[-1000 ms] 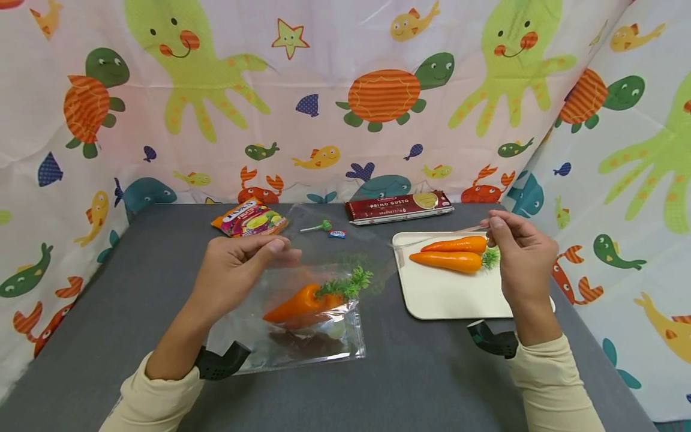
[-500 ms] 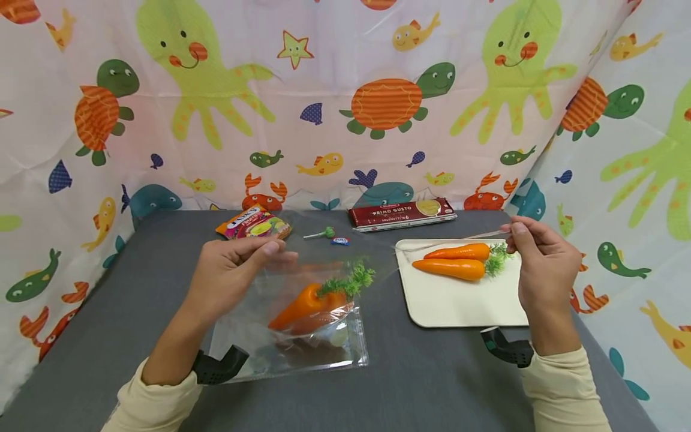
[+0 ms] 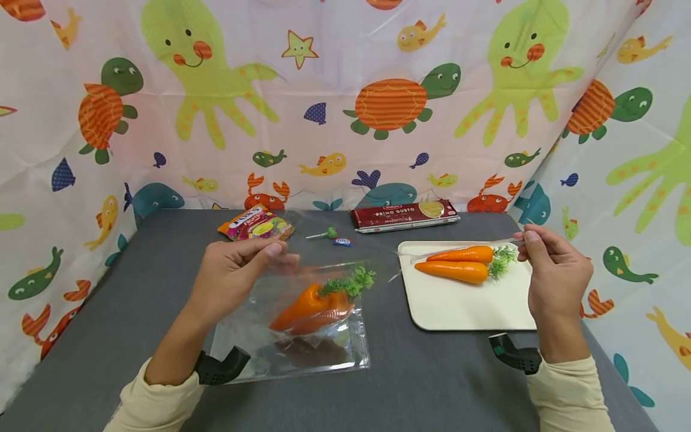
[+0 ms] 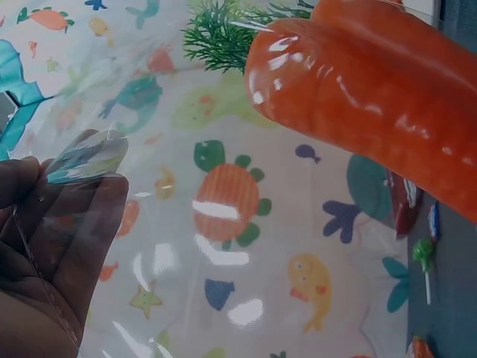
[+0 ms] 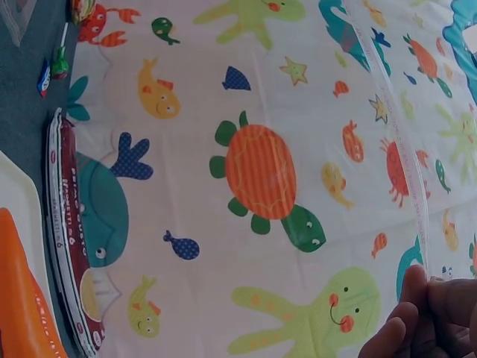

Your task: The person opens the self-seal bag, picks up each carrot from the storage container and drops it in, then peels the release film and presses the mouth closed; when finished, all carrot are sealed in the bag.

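My left hand (image 3: pixel 229 276) pinches the upper edge of a clear plastic bag (image 3: pixel 243 354). Orange carrots (image 3: pixel 297 312) with feathery green tops are inside it; in the left wrist view, two carrot bodies (image 4: pixel 365 89) lie side by side behind shiny film. Out to the right, my right hand (image 3: pixel 558 282) pinches one end of a thin clear strip (image 5: pixel 406 153) between thumb and forefinger. The strip trails leftward over the tray, its far end loose and curled. Two more carrots (image 3: pixel 453 271) lie on the cream tray (image 3: pixel 475 309), just left of my right hand.
At the back of the grey table (image 3: pixel 410 384) lie an orange-and-purple candy packet (image 3: pixel 256 223), a green lollipop (image 3: pixel 329 233), a small blue wrapped candy (image 3: pixel 342 242) and a dark red spaghetti pack (image 3: pixel 405 216). A curtain (image 3: pixel 335 60) printed with sea animals rises behind.
My right hand has moved right and slightly down, drawing the strip away from the bag; its left end now hangs free. My left hand and the bag stay nearly in place.
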`<state>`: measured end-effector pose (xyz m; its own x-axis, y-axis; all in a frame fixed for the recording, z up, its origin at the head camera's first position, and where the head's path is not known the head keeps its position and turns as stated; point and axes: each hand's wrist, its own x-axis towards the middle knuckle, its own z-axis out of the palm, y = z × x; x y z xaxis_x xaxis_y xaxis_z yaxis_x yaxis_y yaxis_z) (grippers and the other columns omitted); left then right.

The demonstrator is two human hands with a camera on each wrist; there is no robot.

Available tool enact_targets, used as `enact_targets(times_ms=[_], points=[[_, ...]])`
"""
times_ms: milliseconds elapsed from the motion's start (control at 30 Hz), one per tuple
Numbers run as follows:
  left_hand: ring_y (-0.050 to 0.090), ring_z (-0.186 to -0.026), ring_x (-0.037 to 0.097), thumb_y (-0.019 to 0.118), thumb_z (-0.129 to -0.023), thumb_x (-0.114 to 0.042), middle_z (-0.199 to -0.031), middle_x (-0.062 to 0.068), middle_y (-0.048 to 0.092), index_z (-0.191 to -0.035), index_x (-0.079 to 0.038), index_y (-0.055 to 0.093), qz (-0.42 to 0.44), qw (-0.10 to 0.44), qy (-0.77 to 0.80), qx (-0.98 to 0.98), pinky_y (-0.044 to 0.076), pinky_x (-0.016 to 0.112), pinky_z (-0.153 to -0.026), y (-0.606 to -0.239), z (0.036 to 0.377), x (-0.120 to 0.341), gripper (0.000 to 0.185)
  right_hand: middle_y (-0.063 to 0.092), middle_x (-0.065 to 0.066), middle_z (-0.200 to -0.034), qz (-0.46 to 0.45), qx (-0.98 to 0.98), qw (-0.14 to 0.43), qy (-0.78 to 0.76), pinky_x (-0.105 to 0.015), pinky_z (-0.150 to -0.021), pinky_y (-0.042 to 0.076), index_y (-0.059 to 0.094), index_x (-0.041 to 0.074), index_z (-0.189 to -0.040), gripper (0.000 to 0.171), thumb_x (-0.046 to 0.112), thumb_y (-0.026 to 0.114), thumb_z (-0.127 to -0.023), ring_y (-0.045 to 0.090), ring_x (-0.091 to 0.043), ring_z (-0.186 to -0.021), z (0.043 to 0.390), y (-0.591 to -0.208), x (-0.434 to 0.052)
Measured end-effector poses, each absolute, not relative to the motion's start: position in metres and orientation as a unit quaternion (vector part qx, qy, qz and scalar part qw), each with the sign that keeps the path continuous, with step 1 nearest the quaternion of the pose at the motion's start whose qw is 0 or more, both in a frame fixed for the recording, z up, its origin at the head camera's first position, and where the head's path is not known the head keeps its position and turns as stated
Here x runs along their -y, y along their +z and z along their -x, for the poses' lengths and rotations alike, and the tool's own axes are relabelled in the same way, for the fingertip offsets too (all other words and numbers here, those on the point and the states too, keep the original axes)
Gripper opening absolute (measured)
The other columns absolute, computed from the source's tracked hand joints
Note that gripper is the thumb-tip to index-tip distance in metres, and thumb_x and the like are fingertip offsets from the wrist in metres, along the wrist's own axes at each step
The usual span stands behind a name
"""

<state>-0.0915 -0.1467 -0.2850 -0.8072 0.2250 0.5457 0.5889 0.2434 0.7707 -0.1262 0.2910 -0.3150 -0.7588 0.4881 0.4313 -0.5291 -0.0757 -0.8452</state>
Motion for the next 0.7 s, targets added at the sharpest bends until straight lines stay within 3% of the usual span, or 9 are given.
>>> enact_targets(times_ms=[100, 200, 333, 433, 600, 700], points=[[0.071, -0.085, 0.015, 0.061, -0.094, 0.002, -0.088, 0.004, 0.075, -0.113, 0.000, 0.072, 0.264, 0.162, -0.557, 0.771, 0.023, 0.030, -0.040, -0.286, 0.092, 0.146, 0.022, 0.070, -0.013, -0.085, 0.000, 0.576, 0.344, 0.742, -0.018, -0.066, 0.053, 0.068, -0.014, -0.106, 0.028, 0.006, 0.073, -0.086, 0.059, -0.021, -0.072, 0.125, -0.318, -0.296], [0.070, -0.075, 0.013, 0.062, -0.094, 0.002, -0.088, 0.004, 0.075, -0.112, 0.000, 0.072, 0.263, 0.161, -0.560, 0.769, 0.024, 0.029, -0.040, -0.285, 0.092, 0.145, 0.021, 0.070, -0.013, -0.085, 0.010, 0.573, 0.335, 0.748, -0.019, -0.065, 0.053, 0.068, -0.013, -0.107, 0.030, 0.006, 0.073, -0.085, 0.059, -0.021, -0.072, 0.125, -0.322, -0.300], [0.070, -0.076, 0.013, 0.061, -0.094, 0.001, -0.088, 0.005, 0.075, -0.111, 0.000, 0.073, 0.259, 0.157, -0.564, 0.768, 0.036, 0.022, -0.047, -0.285, 0.093, 0.145, 0.020, 0.071, -0.012, -0.085, 0.020, 0.587, 0.324, 0.742, -0.018, -0.066, 0.053, 0.069, -0.012, -0.108, 0.029, 0.006, 0.073, -0.086, 0.058, -0.020, -0.073, 0.125, -0.328, -0.303], [0.071, -0.083, 0.015, 0.061, -0.094, 0.001, -0.088, 0.004, 0.075, -0.112, 0.000, 0.072, 0.258, 0.159, -0.560, 0.771, 0.037, 0.023, -0.047, -0.285, 0.093, 0.145, 0.021, 0.070, -0.009, -0.085, 0.029, 0.614, 0.316, 0.722, -0.017, -0.066, 0.052, 0.069, -0.011, -0.106, 0.026, 0.006, 0.072, -0.087, 0.057, -0.019, -0.074, 0.124, -0.332, -0.306], [0.068, -0.068, 0.015, 0.062, -0.094, 0.002, -0.088, 0.004, 0.075, -0.113, -0.001, 0.072, 0.259, 0.166, -0.555, 0.773, 0.022, 0.029, -0.038, -0.285, 0.093, 0.146, 0.022, 0.069, -0.005, -0.084, 0.048, 0.693, 0.301, 0.654, -0.014, -0.068, 0.051, 0.070, -0.009, -0.105, 0.022, 0.008, 0.068, -0.091, 0.056, -0.019, -0.075, 0.119, -0.335, -0.312], [0.069, -0.070, 0.015, 0.062, -0.094, 0.002, -0.088, 0.004, 0.075, -0.114, -0.002, 0.072, 0.264, 0.167, -0.558, 0.769, 0.019, 0.028, -0.037, -0.287, 0.093, 0.145, 0.023, 0.068, -0.003, -0.084, 0.057, 0.729, 0.291, 0.617, -0.013, -0.069, 0.051, 0.069, -0.008, -0.106, 0.021, 0.008, 0.066, -0.093, 0.056, -0.018, -0.077, 0.115, -0.336, -0.317]])
